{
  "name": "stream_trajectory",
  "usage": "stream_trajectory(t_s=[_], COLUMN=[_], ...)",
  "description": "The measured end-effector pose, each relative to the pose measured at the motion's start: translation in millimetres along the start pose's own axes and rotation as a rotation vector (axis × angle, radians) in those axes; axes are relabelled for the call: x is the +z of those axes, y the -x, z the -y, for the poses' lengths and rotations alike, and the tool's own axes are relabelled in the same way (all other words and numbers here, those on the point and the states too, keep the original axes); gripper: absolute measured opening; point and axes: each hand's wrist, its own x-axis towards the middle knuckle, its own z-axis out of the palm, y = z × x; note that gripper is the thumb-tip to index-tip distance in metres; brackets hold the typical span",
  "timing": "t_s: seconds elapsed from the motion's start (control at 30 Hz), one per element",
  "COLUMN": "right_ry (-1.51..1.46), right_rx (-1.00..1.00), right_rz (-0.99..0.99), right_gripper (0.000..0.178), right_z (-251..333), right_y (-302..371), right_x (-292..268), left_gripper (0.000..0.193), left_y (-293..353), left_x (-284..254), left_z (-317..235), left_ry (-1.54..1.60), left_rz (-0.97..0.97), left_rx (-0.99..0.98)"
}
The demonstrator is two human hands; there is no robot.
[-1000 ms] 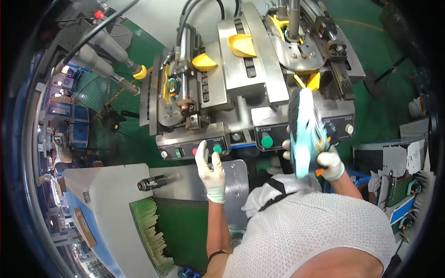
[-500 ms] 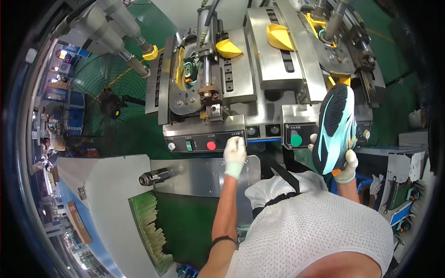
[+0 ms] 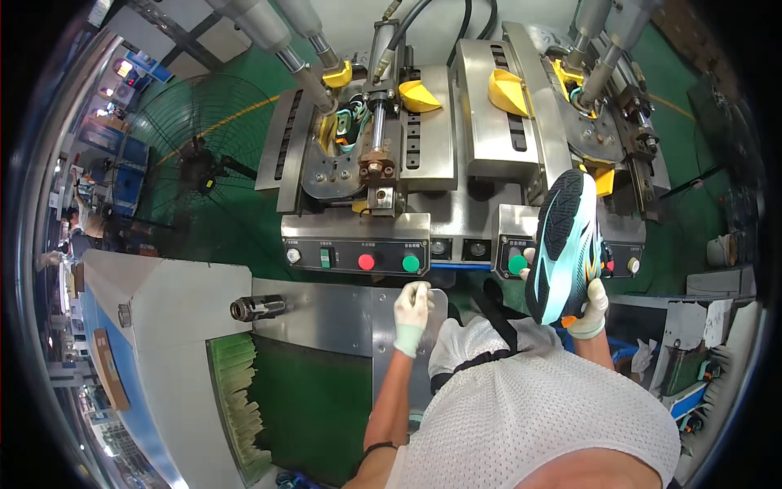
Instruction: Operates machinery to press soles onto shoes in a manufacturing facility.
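Observation:
A running shoe (image 3: 566, 248) is in my right hand (image 3: 593, 311), sole turned toward me, with a black tread and mint-green and white midsole. The fingers wrap round its heel end. My left hand (image 3: 414, 311), in a white glove, is closed with nothing visible in it, just below the control panel (image 3: 350, 256). Nearest to it on that panel is a green button (image 3: 410, 263), with a red button (image 3: 366, 262) to its left. In the machine's left station sits another shoe (image 3: 350, 122), partly hidden by metal rods.
The right station (image 3: 590, 134) has rods over its metal plate. Two yellow scoop-shaped guards (image 3: 419, 96) stand on the steel housings. A fan (image 3: 199, 167) is at the left. Below lie a metal plate (image 3: 326, 318), a black cylindrical fitting (image 3: 257, 307) and a green belt with a bristle strip (image 3: 238, 399).
My left hand has drawn back from the panel, uncovering the green button. The left station's rods have moved in over its shoe. My view has shifted; the right hand still holds its shoe.

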Motion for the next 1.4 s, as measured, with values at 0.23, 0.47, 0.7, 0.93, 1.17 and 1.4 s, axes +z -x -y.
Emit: stream_trajectory(t_s=[0.23,0.47,0.7,0.93,1.17,1.4], right_ry=[0.008,-0.046,-0.01,-0.033,0.018,-0.046], right_rx=[0.08,0.12,0.022,-0.245,-0.26,-0.244], right_rz=[0.087,0.132,0.022,-0.002,-0.002,-0.094], right_gripper=[0.096,0.094,0.095,0.082,0.078,0.094], right_z=[7.9,6.4,7.3,4.9,20.0,35.7], right_y=[-1.1,2.5,31.9,43.9,44.7,28.3], right_x=[-5.4,-32.5,-54.1,-75.6,-95.1,-76.5], left_gripper=[0.025,0.025,0.022,0.024,0.028,0.031], left_y=[35.2,27.8,23.1,23.1,8.8,9.3], left_x=[10.6,28.4,46.3,79.1,104.7,126.0], left_z=[17.9,-6.7,-7.5,-48.0,-92.7,-165.2], left_ry=[-0.04,-0.082,-0.178,-0.095,-0.095,-0.074], left_rz=[0.004,0.056,0.168,0.285,0.314,0.268], left_rx=[-0.088,-0.045,0.102,0.071,0.213,0.439])
